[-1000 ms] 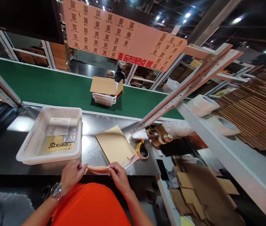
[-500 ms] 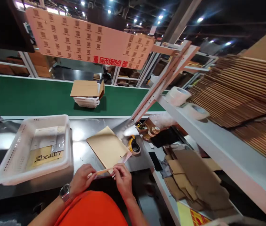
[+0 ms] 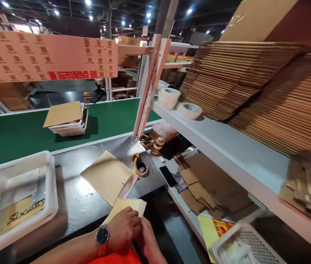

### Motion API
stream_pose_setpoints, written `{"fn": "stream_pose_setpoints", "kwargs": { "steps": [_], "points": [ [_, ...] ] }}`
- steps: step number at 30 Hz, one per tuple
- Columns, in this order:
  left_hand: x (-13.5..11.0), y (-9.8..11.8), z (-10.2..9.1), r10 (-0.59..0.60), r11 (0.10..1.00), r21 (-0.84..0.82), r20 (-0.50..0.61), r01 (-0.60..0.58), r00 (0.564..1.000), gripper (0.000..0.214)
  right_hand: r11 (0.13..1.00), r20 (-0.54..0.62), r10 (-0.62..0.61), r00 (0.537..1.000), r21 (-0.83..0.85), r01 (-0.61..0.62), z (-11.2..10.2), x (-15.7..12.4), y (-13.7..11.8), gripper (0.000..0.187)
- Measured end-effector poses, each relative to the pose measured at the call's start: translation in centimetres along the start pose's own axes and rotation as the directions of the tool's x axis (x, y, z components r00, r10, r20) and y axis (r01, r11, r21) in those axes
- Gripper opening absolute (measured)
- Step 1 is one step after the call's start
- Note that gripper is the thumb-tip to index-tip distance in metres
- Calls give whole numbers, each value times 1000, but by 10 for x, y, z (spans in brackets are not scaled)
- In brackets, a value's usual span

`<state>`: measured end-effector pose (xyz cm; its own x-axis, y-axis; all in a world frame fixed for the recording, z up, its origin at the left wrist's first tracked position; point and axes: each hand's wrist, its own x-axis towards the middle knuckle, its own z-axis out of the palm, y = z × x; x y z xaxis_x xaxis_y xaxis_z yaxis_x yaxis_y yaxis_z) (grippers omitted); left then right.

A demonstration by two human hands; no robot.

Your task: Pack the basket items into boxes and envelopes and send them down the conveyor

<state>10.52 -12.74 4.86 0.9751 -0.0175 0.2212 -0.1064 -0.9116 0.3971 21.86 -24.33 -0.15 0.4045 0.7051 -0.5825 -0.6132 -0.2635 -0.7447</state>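
Note:
My left hand (image 3: pixel 124 228), with a watch on its wrist, is closed at the lower edge of a cream paper envelope (image 3: pixel 130 207). My right hand (image 3: pixel 149 240) meets it from the right, its fingers partly hidden behind the left hand; it also appears to grip the envelope's near edge. Just beyond, a larger tan envelope (image 3: pixel 107 176) lies flat on the metal table (image 3: pixel 75 205). A yellow-and-black tape dispenser (image 3: pixel 140 165) rests at its right, and a strip of clear tape (image 3: pixel 127 187) runs from it over the envelope's corner.
At left stands a white basket (image 3: pixel 51 190) holding flat packets. Another basket (image 3: pixel 82 129) with cardboard sits on the green conveyor (image 3: pixel 111 113). On the right, a shelf (image 3: pixel 221 146) bears tape rolls (image 3: pixel 169 97) and stacked cardboard (image 3: pixel 227 80); below are a phone (image 3: pixel 168 176) and flattened cartons (image 3: pixel 199 183).
The view has swung right. My hands have come together, and the cream envelope, earlier a thin edge-on strip between them, now shows its face. The tan envelope and tape dispenser stay put.

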Motion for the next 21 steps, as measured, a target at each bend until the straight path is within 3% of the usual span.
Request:
{"fn": "stream_pose_setpoints", "kwargs": {
  "steps": [2, 4, 5, 6, 8, 10, 12, 18, 21],
  "points": [
    [6, -16, 19, -57, 995, -78, 3, 57, 998, 32, 995, -58, -100, 993, -21, 99, -26, 8, 8, 45],
    [12, -45, 35, -312, 946, -115, -65, 304, 948, 50, 989, -121, -145, 982, -15, 144, -55, 16, 17, 48],
    [17, -62, 41, -471, 881, -107, -95, 462, 877, 56, 988, -163, -155, 974, -12, 155, -69, 21, 21, 47],
    [22, -80, 47, -618, 786, -80, -113, 613, 778, 59, 986, -203, -164, 965, -10, 165, -81, 26, 26, 45],
    [32, -113, 55, -792, 606, 12, -90, 795, 604, 66, 983, -253, -179, 951, -7, 183, -98, 36, 34, 43],
    [40, -138, 57, -855, 510, 105, -48, 854, 517, 69, 983, -249, -178, 952, 7, 185, -106, 46, 38, 44],
    [41, -154, 51, -865, 494, 141, -19, 858, 501, 64, 987, -191, -150, 970, 29, 158, -104, 56, 38, 47],
    [29, -177, 4, -838, 544, 65, -1, 837, 545, 47, 991, -20, -116, 993, 68, 117, -71, 88, 14, 47],
    [24, -183, -9, -831, 556, 60, 4, 829, 556, 45, 992, 70, -104, 992, 79, 99, -53, 103, 1, 43]
  ]
}}
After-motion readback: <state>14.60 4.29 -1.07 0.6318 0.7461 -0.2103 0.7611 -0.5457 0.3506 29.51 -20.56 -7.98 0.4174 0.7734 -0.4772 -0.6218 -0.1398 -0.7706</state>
